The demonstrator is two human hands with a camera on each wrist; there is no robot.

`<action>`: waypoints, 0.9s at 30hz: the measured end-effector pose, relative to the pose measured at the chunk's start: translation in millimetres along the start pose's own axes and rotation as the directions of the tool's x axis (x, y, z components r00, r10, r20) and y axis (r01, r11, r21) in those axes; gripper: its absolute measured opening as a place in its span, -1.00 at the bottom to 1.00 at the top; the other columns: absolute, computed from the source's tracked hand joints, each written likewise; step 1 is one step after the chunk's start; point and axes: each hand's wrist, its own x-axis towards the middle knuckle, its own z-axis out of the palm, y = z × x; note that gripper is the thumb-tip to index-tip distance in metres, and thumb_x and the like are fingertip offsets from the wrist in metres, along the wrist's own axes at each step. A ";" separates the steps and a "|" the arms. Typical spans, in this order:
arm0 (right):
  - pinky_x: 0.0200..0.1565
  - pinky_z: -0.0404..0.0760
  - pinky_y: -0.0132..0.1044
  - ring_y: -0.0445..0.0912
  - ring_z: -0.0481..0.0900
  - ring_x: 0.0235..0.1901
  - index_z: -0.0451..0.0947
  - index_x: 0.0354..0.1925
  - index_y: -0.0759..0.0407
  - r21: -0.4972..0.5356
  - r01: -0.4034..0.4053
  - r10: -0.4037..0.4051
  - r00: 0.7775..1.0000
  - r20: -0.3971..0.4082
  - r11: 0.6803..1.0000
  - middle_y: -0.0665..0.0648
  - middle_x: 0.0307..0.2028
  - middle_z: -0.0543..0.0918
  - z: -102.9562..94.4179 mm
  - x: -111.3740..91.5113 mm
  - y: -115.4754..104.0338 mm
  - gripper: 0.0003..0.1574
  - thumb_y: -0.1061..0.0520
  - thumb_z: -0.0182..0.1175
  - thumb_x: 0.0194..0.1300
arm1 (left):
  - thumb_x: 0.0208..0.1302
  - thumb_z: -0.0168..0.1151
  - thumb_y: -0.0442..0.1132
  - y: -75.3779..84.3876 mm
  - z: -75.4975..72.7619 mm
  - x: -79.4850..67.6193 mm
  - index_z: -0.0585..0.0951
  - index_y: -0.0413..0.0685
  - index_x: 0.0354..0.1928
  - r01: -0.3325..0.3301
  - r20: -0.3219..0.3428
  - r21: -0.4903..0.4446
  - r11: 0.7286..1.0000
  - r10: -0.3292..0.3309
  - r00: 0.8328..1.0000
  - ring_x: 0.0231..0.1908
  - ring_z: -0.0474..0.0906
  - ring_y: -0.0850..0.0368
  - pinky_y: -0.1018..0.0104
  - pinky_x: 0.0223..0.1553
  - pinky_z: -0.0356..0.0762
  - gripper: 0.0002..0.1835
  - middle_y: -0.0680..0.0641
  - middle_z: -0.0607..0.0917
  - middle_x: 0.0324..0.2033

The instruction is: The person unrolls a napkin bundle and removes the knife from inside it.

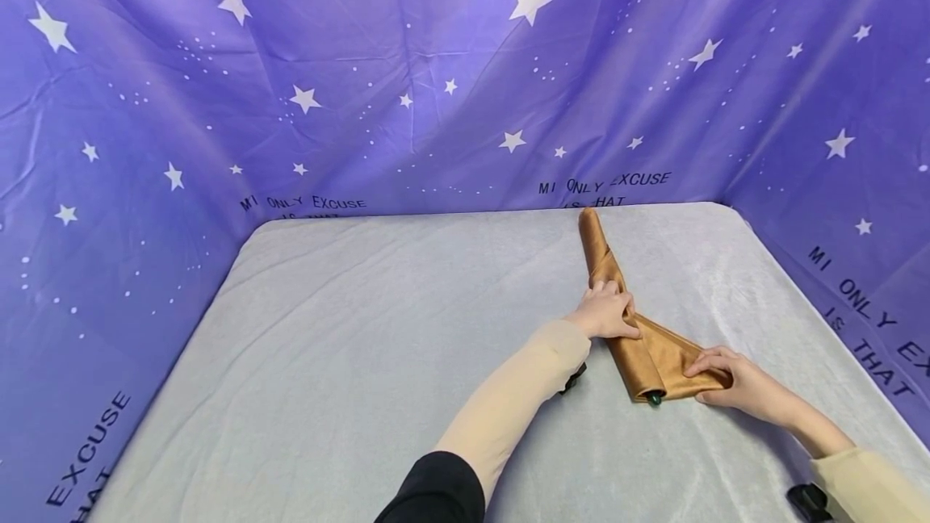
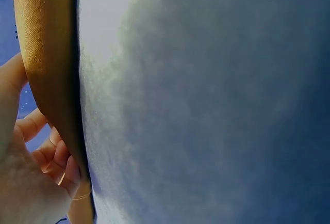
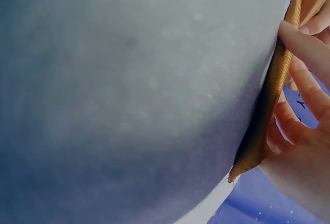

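A shiny golden-brown cloth point(image 1: 635, 366) lies on the right part of the table, rolled into a long narrow tube with a loose flap spread out on its right side. From the tube's near end peeks a small dark green tip point(image 1: 655, 399); whatever is inside stays hidden by the cloth. My left hand point(image 1: 606, 313) grips the tube around its middle, thumb on the near side. At the flap's outer edge, my right hand point(image 1: 748, 386) pinches the cloth between thumb and fingers. The right wrist view shows the folded cloth edge point(image 3: 278, 74) against that hand.
A pale grey velvety cover point(image 1: 363, 329) spreads over the table. Purple drapes point(image 1: 407, 63) with white stars and printed lettering hang behind and at both sides. The tube's far end reaches the table's back edge. Black wrist devices point(image 1: 809, 499) sit under the sleeves.
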 end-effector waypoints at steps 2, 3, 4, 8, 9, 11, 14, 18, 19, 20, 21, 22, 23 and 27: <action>-0.14 0.09 -0.73 -0.51 0.24 -0.16 0.56 -0.36 0.13 -0.001 -0.001 0.001 1.000 0.000 1.000 -0.08 -0.30 0.46 -0.3 0.1 -0.5 -0.52 0.46 0.36 -0.37 | 0.00 0.13 0.28 -0.5 -0.1 0.5 0.44 0.31 -0.25 0.002 0.005 0.004 1.000 -0.002 1.000 -0.15 0.18 0.26 0.47 -0.22 0.12 -0.65 0.19 0.34 -0.18; -0.14 0.08 -0.73 -0.51 0.24 -0.15 0.56 -0.36 0.13 0.000 -0.002 0.002 1.000 0.001 1.000 -0.08 -0.30 0.46 -0.4 0.0 -0.7 -0.52 0.46 0.36 -0.37 | 0.00 0.13 0.27 -0.6 -0.3 0.7 0.45 0.31 -0.24 0.000 0.004 0.007 1.000 0.000 1.000 -0.14 0.18 0.26 0.47 -0.20 0.13 -0.65 0.19 0.34 -0.17; -0.14 0.08 -0.73 -0.51 0.23 -0.15 0.56 -0.36 0.12 0.000 -0.003 0.003 1.000 0.001 1.000 -0.08 -0.30 0.46 -0.5 0.0 -0.8 -0.52 0.46 0.36 -0.36 | 0.00 0.13 0.27 -0.7 -0.3 0.8 0.46 0.30 -0.23 -0.004 0.003 0.014 1.000 0.004 1.000 -0.13 0.18 0.26 0.47 -0.19 0.13 -0.64 0.19 0.35 -0.16; -0.14 0.07 -0.73 -0.52 0.23 -0.15 0.56 -0.36 0.12 -0.001 -0.006 0.006 1.000 -0.004 1.000 -0.08 -0.30 0.46 -0.4 0.0 -0.9 -0.52 0.45 0.36 -0.37 | 0.00 0.15 0.26 -1.5 -0.6 0.6 0.51 0.27 -0.20 -0.030 -0.011 0.021 0.999 0.030 0.999 -0.12 0.19 0.27 0.49 -0.18 0.12 -0.62 0.18 0.37 -0.17; -0.14 0.07 -0.73 -0.52 0.23 -0.15 0.56 -0.36 0.12 -0.001 -0.007 0.007 1.000 -0.003 1.000 -0.09 -0.30 0.46 -0.3 0.0 -0.8 -0.52 0.45 0.36 -0.37 | -0.01 0.16 0.25 -2.0 -0.9 0.2 0.53 0.26 -0.20 -0.037 -0.018 0.020 0.999 0.038 0.999 -0.13 0.20 0.27 0.49 -0.19 0.12 -0.62 0.18 0.38 -0.17; -0.14 0.07 -0.73 -0.52 0.23 -0.15 0.56 -0.36 0.12 -0.004 -0.008 0.008 1.000 -0.003 1.000 -0.08 -0.30 0.46 0.0 0.3 -0.5 -0.52 0.45 0.36 -0.37 | -0.02 0.18 0.25 -3.4 -1.5 -1.1 0.55 0.24 -0.18 -0.045 -0.029 0.014 0.999 0.046 0.999 -0.13 0.20 0.28 0.51 -0.20 0.13 -0.60 0.17 0.39 -0.17; -0.14 0.07 -0.73 -0.52 0.22 -0.14 0.56 -0.36 0.12 -0.005 -0.010 0.010 1.000 -0.002 1.000 -0.08 -0.30 0.46 -0.1 0.3 -0.3 -0.52 0.45 0.36 -0.37 | -0.03 0.21 0.22 -6.6 -3.1 -3.8 0.56 0.20 -0.15 -0.062 -0.050 -0.007 0.998 0.061 0.997 -0.11 0.22 0.27 0.52 -0.19 0.14 -0.57 0.17 0.41 -0.17; -0.15 0.07 -0.73 -0.52 0.22 -0.14 0.56 -0.36 0.11 -0.002 -0.019 0.019 1.000 -0.003 1.000 -0.09 -0.29 0.45 -1.2 -0.7 -0.8 -0.51 0.45 0.36 -0.37 | -0.06 0.25 0.19 -12.2 -4.4 -7.9 0.57 0.15 -0.12 -0.085 -0.083 -0.054 0.995 0.080 0.993 -0.10 0.24 0.28 0.55 -0.17 0.17 -0.54 0.15 0.44 -0.16; -0.15 0.07 -0.73 -0.52 0.22 -0.14 0.56 -0.36 0.11 -0.002 -0.022 0.022 1.000 -0.003 1.000 -0.09 -0.29 0.45 -1.4 -0.9 -1.0 -0.52 0.45 0.36 -0.37 | -0.07 0.26 0.19 -13.8 -4.5 -8.9 0.57 0.14 -0.12 -0.088 -0.090 -0.067 0.994 0.082 0.993 -0.11 0.25 0.28 0.56 -0.18 0.17 -0.53 0.15 0.44 -0.16; -0.15 0.07 -0.73 -0.52 0.22 -0.15 0.56 -0.36 0.11 -0.002 -0.024 0.024 1.000 -0.004 1.000 -0.09 -0.29 0.45 -1.5 -1.0 -1.2 -0.52 0.45 0.36 -0.36 | -0.08 0.27 0.18 -15.4 -4.8 -10.2 0.57 0.13 -0.12 -0.091 -0.098 -0.083 0.992 0.082 0.992 -0.12 0.25 0.28 0.56 -0.19 0.17 -0.52 0.15 0.45 -0.16; -0.15 0.07 -0.73 -0.52 0.22 -0.15 0.56 -0.36 0.11 -0.003 -0.025 0.025 1.000 -0.005 1.000 -0.09 -0.29 0.45 -1.5 -1.0 -1.3 -0.52 0.45 0.36 -0.36 | -0.08 0.28 0.18 -17.1 -5.3 -11.8 0.58 0.12 -0.12 -0.099 -0.108 -0.086 0.991 0.089 0.990 -0.13 0.26 0.28 0.57 -0.19 0.18 -0.52 0.15 0.45 -0.17; -0.15 0.07 -0.72 -0.51 0.22 -0.15 0.56 -0.36 0.11 -0.003 -0.026 0.026 1.000 -0.005 1.000 -0.09 -0.29 0.45 -1.5 -1.0 -1.5 -0.52 0.45 0.37 -0.36 | -0.08 0.28 0.17 -19.0 -5.6 -13.2 0.58 0.10 -0.12 -0.107 -0.115 -0.093 0.990 0.096 0.989 -0.15 0.27 0.28 0.57 -0.20 0.19 -0.52 0.13 0.46 -0.18; -0.15 0.07 -0.72 -0.51 0.22 -0.15 0.56 -0.36 0.11 -0.004 -0.026 0.026 1.000 -0.006 1.000 -0.09 -0.29 0.45 -1.3 -0.9 -1.6 -0.52 0.45 0.37 -0.37 | -0.08 0.29 0.16 -20.7 -6.4 -15.1 0.58 0.09 -0.12 -0.112 -0.117 -0.103 0.988 0.100 0.988 -0.16 0.27 0.27 0.58 -0.21 0.19 -0.52 0.13 0.45 -0.19; -0.15 0.07 -0.72 -0.51 0.22 -0.15 0.56 -0.37 0.13 -0.001 -0.028 0.028 1.000 -0.005 1.000 -0.08 -0.29 0.45 -0.9 -0.9 -1.8 -0.53 0.45 0.37 -0.36 | -0.07 0.31 0.11 -28.1 -9.8 -22.6 0.58 0.03 -0.13 -0.135 -0.125 -0.128 0.983 0.119 0.985 -0.21 0.30 0.26 0.62 -0.19 0.19 -0.54 0.09 0.44 -0.24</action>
